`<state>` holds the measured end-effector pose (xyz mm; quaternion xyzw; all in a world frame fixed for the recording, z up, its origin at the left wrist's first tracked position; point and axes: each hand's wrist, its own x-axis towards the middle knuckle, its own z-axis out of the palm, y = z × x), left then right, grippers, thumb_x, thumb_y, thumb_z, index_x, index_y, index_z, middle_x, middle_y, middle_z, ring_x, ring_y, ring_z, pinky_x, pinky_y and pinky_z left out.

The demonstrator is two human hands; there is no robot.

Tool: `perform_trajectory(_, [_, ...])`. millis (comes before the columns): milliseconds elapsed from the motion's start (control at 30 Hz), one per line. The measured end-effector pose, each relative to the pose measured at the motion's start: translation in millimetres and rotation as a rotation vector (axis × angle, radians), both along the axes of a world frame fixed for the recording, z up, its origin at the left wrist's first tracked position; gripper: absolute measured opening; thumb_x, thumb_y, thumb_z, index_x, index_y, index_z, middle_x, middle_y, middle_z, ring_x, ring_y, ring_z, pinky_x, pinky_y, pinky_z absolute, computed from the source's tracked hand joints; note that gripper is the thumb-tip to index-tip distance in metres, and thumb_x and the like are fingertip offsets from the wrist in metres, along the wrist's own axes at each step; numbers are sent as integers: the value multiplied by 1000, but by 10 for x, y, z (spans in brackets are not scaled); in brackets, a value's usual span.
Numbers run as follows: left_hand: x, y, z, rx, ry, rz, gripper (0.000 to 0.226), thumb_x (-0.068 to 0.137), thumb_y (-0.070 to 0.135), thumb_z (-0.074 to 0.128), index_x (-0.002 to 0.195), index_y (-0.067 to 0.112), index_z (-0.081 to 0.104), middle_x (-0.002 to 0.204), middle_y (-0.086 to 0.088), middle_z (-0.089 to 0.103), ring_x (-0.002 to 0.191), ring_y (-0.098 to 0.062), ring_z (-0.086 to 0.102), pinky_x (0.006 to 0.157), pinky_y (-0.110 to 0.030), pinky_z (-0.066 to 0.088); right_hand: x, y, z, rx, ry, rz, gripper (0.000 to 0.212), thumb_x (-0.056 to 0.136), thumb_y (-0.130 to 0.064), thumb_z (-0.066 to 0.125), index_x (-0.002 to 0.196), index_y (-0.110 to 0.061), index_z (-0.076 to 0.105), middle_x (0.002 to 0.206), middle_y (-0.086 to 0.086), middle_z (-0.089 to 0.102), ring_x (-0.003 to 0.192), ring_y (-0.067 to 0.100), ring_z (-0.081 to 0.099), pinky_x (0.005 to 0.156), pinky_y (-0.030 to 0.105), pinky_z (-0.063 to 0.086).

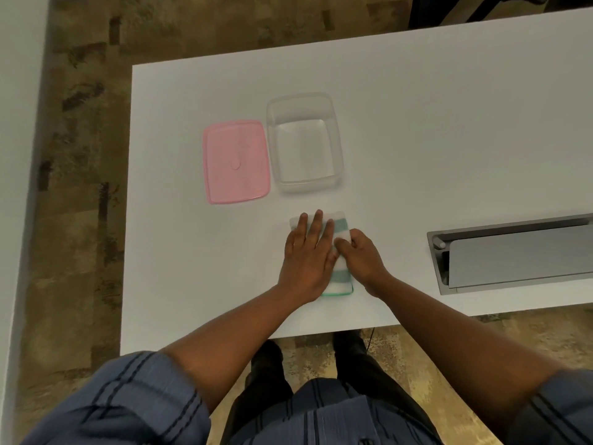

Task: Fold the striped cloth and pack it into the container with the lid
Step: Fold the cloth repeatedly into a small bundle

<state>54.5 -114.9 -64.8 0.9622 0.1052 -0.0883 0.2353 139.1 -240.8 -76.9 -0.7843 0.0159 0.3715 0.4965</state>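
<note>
The striped cloth (pixel 342 229), white with green bands, lies folded into a narrow rectangle near the table's front edge. My left hand (pixel 308 258) rests flat on it with fingers spread, covering most of its left side. My right hand (pixel 361 256) touches the cloth's right edge, fingers curled and pinching the fabric. Beyond the cloth stands the clear plastic container (pixel 305 184), uncovered, with nothing inside. Its pink lid (pixel 236 162) lies flat on the table just left of the container.
The white table (pixel 449 123) has a grey recessed cable tray (pixel 513 255) at the right. Patterned carpet shows to the left and beyond the near edge. A second white surface (pixel 16 155) runs along the far left.
</note>
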Motion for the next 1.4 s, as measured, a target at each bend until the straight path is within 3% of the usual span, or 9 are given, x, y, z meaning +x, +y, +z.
perform_trajectory(67, [-41, 56, -135, 93, 54, -93, 64, 107, 48, 22, 162, 22, 5, 171, -5, -5, 157, -29, -11, 127, -49, 8, -35, -9, -37, -67, -110, 15, 19, 95, -32, 56, 113, -24, 55, 96, -6, 67, 91, 22, 68, 71, 33, 54])
perform_trajectory(167, [-102, 128, -282, 147, 81, -161, 69, 104, 58, 19, 163, 26, 1, 171, -6, -7, 156, -30, -13, 127, -50, 5, -82, -27, -63, -178, -254, 65, 48, 96, -31, 61, 139, -23, 40, 108, 2, 64, 95, 22, 65, 82, 38, 55])
perform_trajectory(300, [-94, 133, -329, 179, 82, -198, 72, 100, 64, 18, 162, 29, 6, 171, -8, -4, 156, -34, -12, 126, -52, 4, -173, -19, -80, -302, -561, 155, 56, 99, -27, 53, 151, -15, 35, 148, 11, 43, 130, 29, 48, 104, 47, 47])
perform_trajectory(433, [-82, 109, -342, 197, 95, -182, 76, 97, 65, 19, 162, 29, 4, 171, -6, -5, 156, -34, -15, 125, -56, 4, -206, 13, -98, -387, -779, 436, 55, 104, -39, 31, 156, -22, 27, 167, 6, 22, 153, 28, 22, 115, 49, 29])
perform_trajectory(600, [-61, 68, -398, 204, 89, -127, 89, 90, 71, 27, 161, 28, -7, 171, -5, 2, 157, -34, -6, 123, -61, 7, -128, -17, -290, -427, -705, 645, 68, 101, -62, 8, 161, -30, 2, 171, -2, -2, 157, 19, -7, 123, 46, 7])
perform_trajectory(1000, [-40, 65, -613, 179, 7, -96, 95, 87, 74, 35, 163, 24, 8, 171, -6, 3, 157, -33, -5, 123, -60, 6, -85, -56, -513, -425, -647, 642, 75, 98, -70, 1, 158, -30, -18, 167, -6, -24, 153, 11, -23, 122, 45, -12])
perform_trajectory(1133, [-26, 79, -594, 155, 42, -108, 96, 87, 76, 33, 163, 24, 5, 171, -5, -2, 157, -31, -12, 124, -58, -1, -62, -37, -503, -423, -615, 660, 77, 95, -73, 1, 156, -32, -23, 166, -7, -28, 151, 9, -27, 121, 45, -14])
perform_trajectory(1267, [-54, 177, -530, -1, 31, -131, 89, 92, 67, 34, 161, 31, -9, 170, -2, -17, 154, -25, -25, 124, -57, -4, -26, -35, -447, -394, -553, 674, 77, 90, -78, -3, 151, -38, -29, 165, -7, -29, 150, 9, -29, 123, 47, -12])
perform_trajectory(1400, [-115, 234, -398, -132, -63, 63, 78, 95, 44, 37, 161, 32, -3, 170, -5, -16, 156, -28, -16, 126, -51, 1, -48, -59, -351, -409, -615, 629, 83, 94, -76, 11, 158, -30, -16, 169, 5, -17, 157, 22, -10, 123, 46, 5])
